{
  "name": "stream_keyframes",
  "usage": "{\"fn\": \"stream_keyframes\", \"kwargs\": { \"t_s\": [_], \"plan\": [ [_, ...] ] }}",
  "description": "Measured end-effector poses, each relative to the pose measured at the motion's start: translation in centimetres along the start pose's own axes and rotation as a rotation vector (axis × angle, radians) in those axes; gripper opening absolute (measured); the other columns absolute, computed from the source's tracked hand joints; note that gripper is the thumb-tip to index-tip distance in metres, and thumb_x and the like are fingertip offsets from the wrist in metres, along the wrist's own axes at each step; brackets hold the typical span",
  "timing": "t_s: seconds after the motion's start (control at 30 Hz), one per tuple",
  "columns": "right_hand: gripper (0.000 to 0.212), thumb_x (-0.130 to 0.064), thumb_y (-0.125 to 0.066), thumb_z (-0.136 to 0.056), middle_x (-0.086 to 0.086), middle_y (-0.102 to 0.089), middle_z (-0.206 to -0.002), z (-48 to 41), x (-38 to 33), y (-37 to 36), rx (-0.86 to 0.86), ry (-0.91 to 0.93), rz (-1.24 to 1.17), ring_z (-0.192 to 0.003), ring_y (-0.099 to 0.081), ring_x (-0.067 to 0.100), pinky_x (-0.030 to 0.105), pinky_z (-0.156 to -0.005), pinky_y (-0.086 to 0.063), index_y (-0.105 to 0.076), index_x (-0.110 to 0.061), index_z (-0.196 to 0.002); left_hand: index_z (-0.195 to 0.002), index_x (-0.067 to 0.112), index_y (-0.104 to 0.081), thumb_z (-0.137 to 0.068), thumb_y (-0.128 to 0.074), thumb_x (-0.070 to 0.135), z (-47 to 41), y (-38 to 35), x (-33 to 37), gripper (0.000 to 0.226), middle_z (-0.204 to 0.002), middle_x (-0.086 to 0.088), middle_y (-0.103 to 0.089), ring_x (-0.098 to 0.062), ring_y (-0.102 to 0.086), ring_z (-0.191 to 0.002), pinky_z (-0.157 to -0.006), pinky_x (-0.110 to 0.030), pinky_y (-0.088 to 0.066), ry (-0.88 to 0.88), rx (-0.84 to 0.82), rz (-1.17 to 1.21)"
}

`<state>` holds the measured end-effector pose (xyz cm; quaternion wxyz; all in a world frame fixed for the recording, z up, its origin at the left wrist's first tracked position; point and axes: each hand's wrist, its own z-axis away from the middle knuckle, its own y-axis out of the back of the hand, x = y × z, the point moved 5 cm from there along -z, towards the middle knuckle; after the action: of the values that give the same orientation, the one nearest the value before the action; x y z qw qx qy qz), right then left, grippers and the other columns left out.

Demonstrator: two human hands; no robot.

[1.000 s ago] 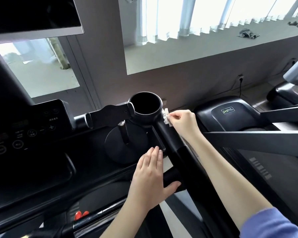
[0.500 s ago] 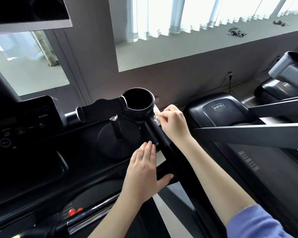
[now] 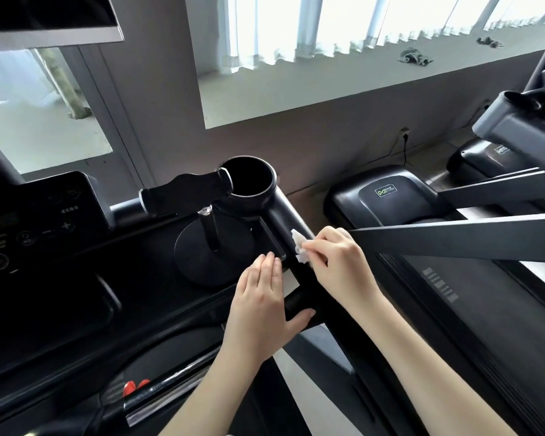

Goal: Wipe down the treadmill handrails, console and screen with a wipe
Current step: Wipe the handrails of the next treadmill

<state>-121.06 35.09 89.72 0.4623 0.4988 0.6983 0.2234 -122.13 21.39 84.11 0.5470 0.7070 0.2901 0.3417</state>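
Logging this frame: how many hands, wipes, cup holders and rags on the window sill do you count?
Hands: 2 (left hand, right hand)
Wipe: 1, pinched in the right hand
Cup holder: 1
Rags on the sill: 2
Total: 6

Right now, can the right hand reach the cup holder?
Probably yes: the right hand pinches the wipe on the handrail, just below the cup holder; only bare rail lies between.
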Motion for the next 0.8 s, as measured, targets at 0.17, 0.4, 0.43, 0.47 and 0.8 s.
{"fn": "stream_keyframes", "kwargs": {
  "t_s": [0.17, 0.4, 0.43, 0.47, 0.8],
  "plan": [
    [0.013, -0.011, -0.070, -0.085, 0.000, -0.059, -0.071, -3.5, 1.4, -0.9, 0.032, -0.242, -0.081, -0.067, -0.059, 0.021, 0.027, -0.065, -0.045, -0.076, -0.009, -0.073, -0.130, -0.005, -0.054, -0.078, -0.036, 0.068, 0.0, 0.3, 0.0, 0.091, -0.135, -0.017, -0.055, -0.030, -0.051, -0.127, -0.107, -0.039, -0.037, -0.012, 0.016, -0.006],
    [0.005, -0.006, -0.072, -0.084, 0.001, -0.062, -0.072, 1.3, 0.9, 1.8, 0.084, -0.327, -0.106, -0.065, -0.060, 0.014, 0.011, -0.062, -0.042, -0.076, -0.006, -0.082, -0.129, -0.007, -0.055, -0.078, -0.035, 0.067, -0.1, 0.4, 0.1, 0.092, -0.132, -0.019, -0.057, -0.030, -0.051, -0.126, -0.105, -0.040, -0.040, -0.017, 0.017, 0.003],
    [0.005, -0.006, -0.071, -0.084, 0.002, -0.063, -0.074, 0.7, 1.2, 1.4, 0.085, -0.348, -0.101, -0.066, -0.062, 0.016, 0.013, -0.064, -0.043, -0.076, -0.006, -0.083, -0.129, -0.007, -0.055, -0.079, -0.035, 0.067, -0.1, 0.5, 0.1, 0.092, -0.132, -0.019, -0.057, -0.031, -0.052, -0.126, -0.105, -0.041, -0.039, -0.020, 0.020, 0.003],
    [0.006, -0.006, -0.070, -0.084, 0.004, -0.064, -0.076, 0.0, 1.7, 0.9, 0.085, -0.375, -0.096, -0.069, -0.063, 0.019, 0.017, -0.066, -0.046, -0.076, -0.005, -0.083, -0.128, -0.007, -0.055, -0.079, -0.035, 0.067, -0.1, 0.6, 0.1, 0.091, -0.131, -0.020, -0.058, -0.031, -0.052, -0.125, -0.105, -0.041, -0.039, -0.025, 0.024, 0.004],
    [0.008, 0.003, -0.073, -0.079, 0.000, -0.057, -0.070, 3.8, -0.9, 1.9, 0.137, -0.088, 0.121, -0.070, -0.051, 0.020, 0.025, -0.064, -0.047, -0.075, -0.005, -0.081, -0.127, -0.009, -0.055, -0.087, -0.035, 0.055, 0.0, 0.5, 0.0, 0.078, -0.129, -0.023, -0.058, -0.035, -0.053, -0.123, -0.103, -0.045, -0.041, -0.053, 0.072, 0.062]
  ]
}}
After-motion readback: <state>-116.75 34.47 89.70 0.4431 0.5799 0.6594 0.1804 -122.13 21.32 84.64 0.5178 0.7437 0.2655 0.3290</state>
